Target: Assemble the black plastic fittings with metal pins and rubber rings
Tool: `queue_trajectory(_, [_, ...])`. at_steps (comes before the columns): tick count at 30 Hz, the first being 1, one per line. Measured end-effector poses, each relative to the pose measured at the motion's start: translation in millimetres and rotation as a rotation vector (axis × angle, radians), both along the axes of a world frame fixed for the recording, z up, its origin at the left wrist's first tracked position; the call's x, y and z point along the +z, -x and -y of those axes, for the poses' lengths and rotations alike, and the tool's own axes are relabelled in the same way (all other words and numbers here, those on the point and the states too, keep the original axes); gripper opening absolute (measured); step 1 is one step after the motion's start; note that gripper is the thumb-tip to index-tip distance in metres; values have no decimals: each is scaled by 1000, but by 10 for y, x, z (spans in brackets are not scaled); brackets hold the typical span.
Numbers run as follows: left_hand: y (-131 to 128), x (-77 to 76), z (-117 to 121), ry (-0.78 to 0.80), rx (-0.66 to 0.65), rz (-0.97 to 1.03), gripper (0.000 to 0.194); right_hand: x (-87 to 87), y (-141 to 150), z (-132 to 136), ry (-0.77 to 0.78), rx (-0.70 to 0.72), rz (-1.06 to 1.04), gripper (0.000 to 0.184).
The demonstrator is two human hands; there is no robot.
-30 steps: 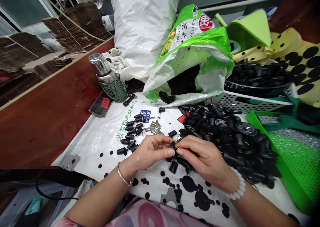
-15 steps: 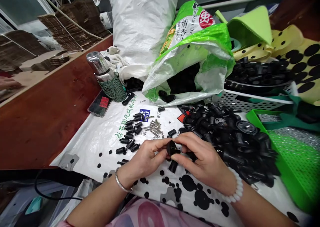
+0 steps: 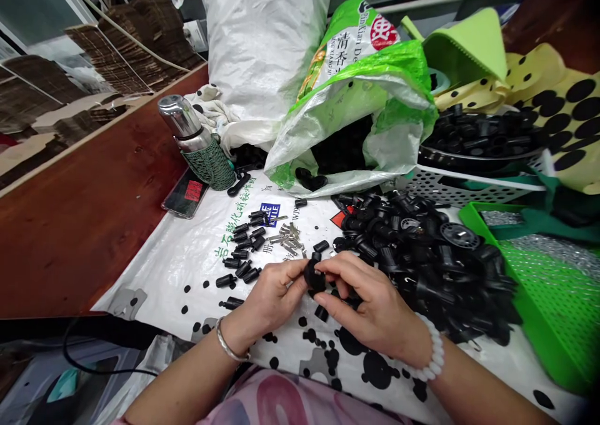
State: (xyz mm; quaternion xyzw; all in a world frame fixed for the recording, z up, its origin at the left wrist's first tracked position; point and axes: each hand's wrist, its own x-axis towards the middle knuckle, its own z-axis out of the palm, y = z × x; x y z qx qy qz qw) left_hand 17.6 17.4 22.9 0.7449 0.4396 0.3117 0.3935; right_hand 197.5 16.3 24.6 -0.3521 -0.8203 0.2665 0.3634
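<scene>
Between my two hands is a small black round plastic part [image 3: 314, 277], held above the white sheet. My left hand [image 3: 275, 292] pinches it from the left with thumb and index finger. My right hand [image 3: 368, 297] has its index fingertip against the part's right side, with the thumb just below. Left of the hands lie several small black cylinders with narrow tips [image 3: 242, 269]. Beyond them is a little heap of flat metal strips [image 3: 289, 239]. A big pile of black plastic parts [image 3: 422, 259] spreads to the right.
A green mesh tray [image 3: 553, 300] borders the pile on the right. Behind stand an open green-and-white bag [image 3: 347, 94] of black pieces and a pan of black parts [image 3: 482, 139]. A steel flask [image 3: 194, 139] and a phone [image 3: 185, 194] are at the back left.
The black part has shifted slightly left and turned between the fingers. My right index finger has moved onto it and the right fingers have shifted a little.
</scene>
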Motion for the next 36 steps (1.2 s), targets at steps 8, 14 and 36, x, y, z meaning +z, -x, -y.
queue_trajectory(8, [-8,-34,15,-72,-50,-52,18,12,-29,-23,-14,-2,109,38])
queue_trajectory(14, [-7,-54,4,-175,-54,-85,20,14,-13,-30,-81,-42,47,33])
queue_trajectory(36, [30,-152,8,-565,-25,31,22,23,56,119,-180,-48,-18,39])
